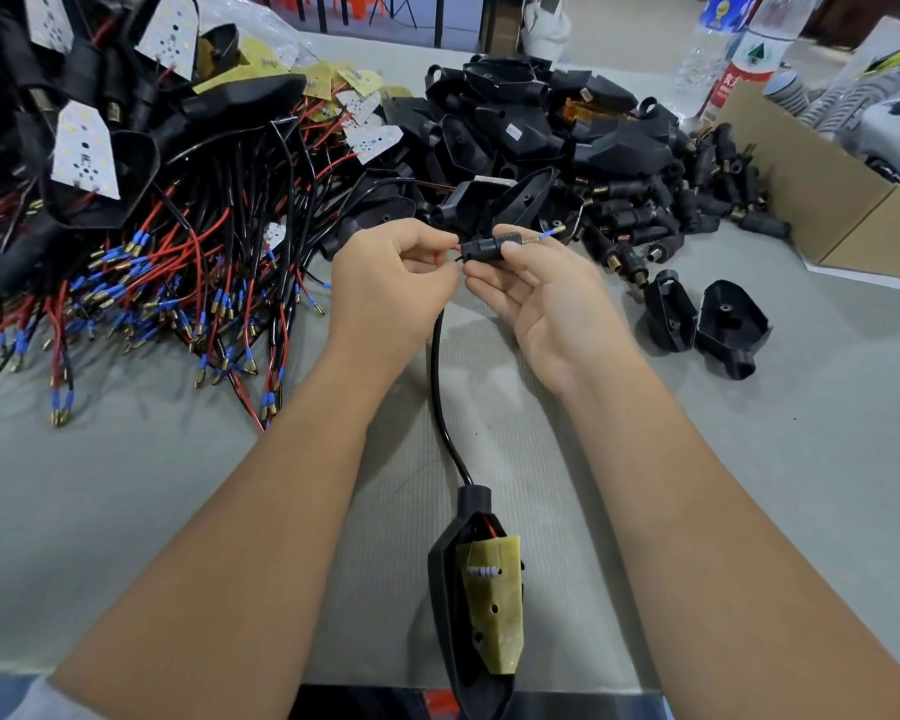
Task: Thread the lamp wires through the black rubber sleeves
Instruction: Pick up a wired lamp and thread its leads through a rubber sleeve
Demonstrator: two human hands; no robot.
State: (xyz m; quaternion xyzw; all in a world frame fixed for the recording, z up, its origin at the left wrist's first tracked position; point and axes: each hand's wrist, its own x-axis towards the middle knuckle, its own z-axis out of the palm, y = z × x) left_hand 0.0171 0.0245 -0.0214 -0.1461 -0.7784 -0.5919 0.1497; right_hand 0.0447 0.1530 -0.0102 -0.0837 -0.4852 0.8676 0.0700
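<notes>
My left hand [393, 275] pinches the red and black lamp wires right at the mouth of a black rubber sleeve [483, 248]. My right hand [544, 291] holds that sleeve between thumb and fingers, palm up. A blue-tipped wire end with a brass terminal [553, 231] sticks out of the sleeve's spring end to the right. The black cable [440, 402] runs down from my left hand to a black lamp housing [476, 600] with a yellow circuit board, lying at the table's near edge.
A heap of wired lamps with red and black leads [141, 262] fills the left. Empty black housings [531, 132] pile up at the back, loose sleeves [697, 200] at right, two housings [707, 319] nearby. A cardboard box [822, 200] and bottles [739, 54] stand far right.
</notes>
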